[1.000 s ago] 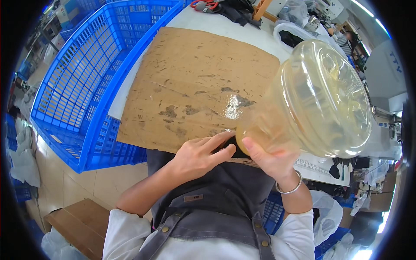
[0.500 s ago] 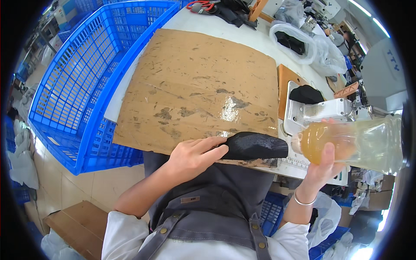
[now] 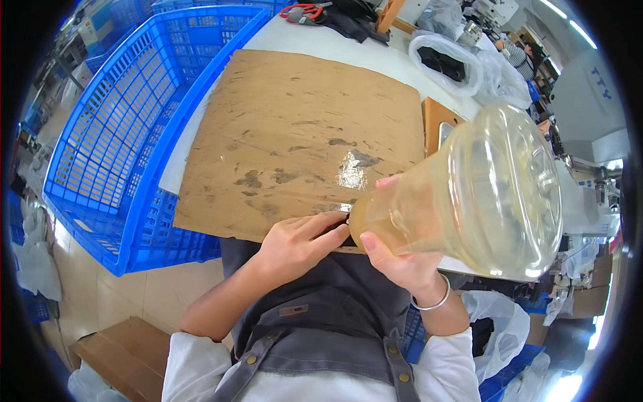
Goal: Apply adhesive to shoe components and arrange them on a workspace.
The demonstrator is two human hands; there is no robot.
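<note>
My right hand (image 3: 408, 268) grips a clear plastic bottle (image 3: 469, 201) of yellowish liquid. It is tilted, its narrow end toward my left hand and its wide base up to the right. My left hand (image 3: 291, 248) is closed at the near edge of a stained cardboard sheet (image 3: 301, 127), thumb and forefinger on the end of a black curved piece (image 3: 347, 220). Only a sliver of that piece shows, the bottle covering the rest. Whether the bottle's mouth touches it cannot be seen. Wet, shiny patches mark the cardboard nearby.
A large blue plastic crate (image 3: 127, 134) stands left of the white table (image 3: 281, 40). Red-handled scissors (image 3: 301, 12) and black material lie at the far edge. Plastic bags (image 3: 445, 63) holding black pieces sit at the far right, near a sewing machine (image 3: 589, 120).
My right hand has brought the bottle left, over the black piece, which it now mostly hides. The bottle's base has swung up toward the camera. My left hand has stayed almost still.
</note>
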